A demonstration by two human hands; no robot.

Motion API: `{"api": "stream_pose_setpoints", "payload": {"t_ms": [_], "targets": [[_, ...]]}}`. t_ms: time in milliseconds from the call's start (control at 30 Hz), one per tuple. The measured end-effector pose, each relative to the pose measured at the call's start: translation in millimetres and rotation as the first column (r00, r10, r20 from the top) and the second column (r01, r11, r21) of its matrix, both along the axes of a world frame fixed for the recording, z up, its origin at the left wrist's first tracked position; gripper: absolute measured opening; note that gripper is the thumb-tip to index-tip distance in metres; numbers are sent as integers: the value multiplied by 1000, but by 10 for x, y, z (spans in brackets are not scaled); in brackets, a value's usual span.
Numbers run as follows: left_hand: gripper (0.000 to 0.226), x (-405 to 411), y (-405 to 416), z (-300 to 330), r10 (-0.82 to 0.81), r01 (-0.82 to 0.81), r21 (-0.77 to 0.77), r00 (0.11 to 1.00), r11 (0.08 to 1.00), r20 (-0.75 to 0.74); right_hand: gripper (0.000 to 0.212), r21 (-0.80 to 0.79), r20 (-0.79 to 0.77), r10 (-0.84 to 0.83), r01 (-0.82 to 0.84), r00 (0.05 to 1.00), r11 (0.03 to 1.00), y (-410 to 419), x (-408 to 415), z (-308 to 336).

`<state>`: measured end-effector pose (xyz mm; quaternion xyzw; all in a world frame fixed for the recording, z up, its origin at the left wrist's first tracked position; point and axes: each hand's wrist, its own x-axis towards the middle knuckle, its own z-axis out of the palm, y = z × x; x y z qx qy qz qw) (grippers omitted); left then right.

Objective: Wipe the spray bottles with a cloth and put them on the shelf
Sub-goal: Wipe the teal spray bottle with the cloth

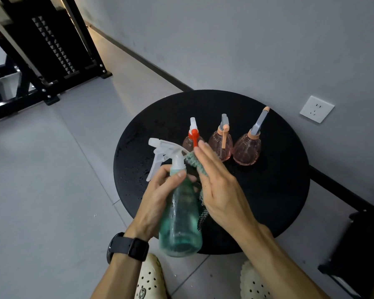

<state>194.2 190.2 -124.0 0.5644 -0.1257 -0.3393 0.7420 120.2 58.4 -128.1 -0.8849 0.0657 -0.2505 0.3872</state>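
My left hand (158,197) grips a teal see-through spray bottle (180,221) with a white trigger head just below its neck, holding it tilted over the round black table (274,190). Flat against the bottle's right side, my right hand (220,188) presses a green cloth (192,162); the hand hides most of the cloth. Three pink spray bottles stand in a row at the back of the table: one with a red and white trigger (192,137), one with an orange trigger (221,141), one with a grey nozzle (247,147).
A black metal shelf frame (52,61) stands on the tiled floor at the upper left. Directly behind the table is the grey wall with a white socket (316,108). A black object (358,244) sits at the lower right. My two white clogs show at the bottom edge.
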Motion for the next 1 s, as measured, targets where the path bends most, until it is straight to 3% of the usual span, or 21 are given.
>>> {"api": "stream_pose_setpoints", "payload": {"t_ms": [133, 267, 367, 433, 533, 633, 767, 833, 1000], "targets": [[28, -11, 10, -8, -43, 16, 151, 983, 988, 177, 47, 92, 39, -32, 28, 999, 995, -46, 0, 132], [43, -29, -7, -32, -104, 27, 240, 944, 970, 315, 50, 126, 72, 43, -52, 996, 991, -21, -26, 240], [34, -48, -33, -62, -86, -18, 265, 923, 964, 375, 50, 56, 117, 107, -114, 987, 992, 48, -54, 318], [11, -42, -47, -75, -70, -59, 292, 908, 955, 412, 48, -23, 143, 167, -165, 976, 986, 115, -68, 351], [30, -44, -51, -120, -80, -100, 328, 866, 939, 494, 48, -104, 125, 244, -232, 962, 967, 199, -76, 341], [39, -32, -8, -134, -81, -119, 333, 845, 935, 529, 51, -131, 85, 262, -250, 961, 959, 192, -81, 312], [31, -14, 40, -146, -75, -117, 318, 844, 941, 530, 52, -119, 53, 272, -264, 961, 957, 163, -101, 296], [15, -11, 57, -136, -74, -94, 290, 851, 952, 520, 52, -88, 47, 259, -254, 965, 963, 138, -103, 276], [43, -4, 103, -103, -107, -39, 286, 871, 958, 480, 52, 29, -18, 185, -184, 983, 982, -25, -98, 209]]}}
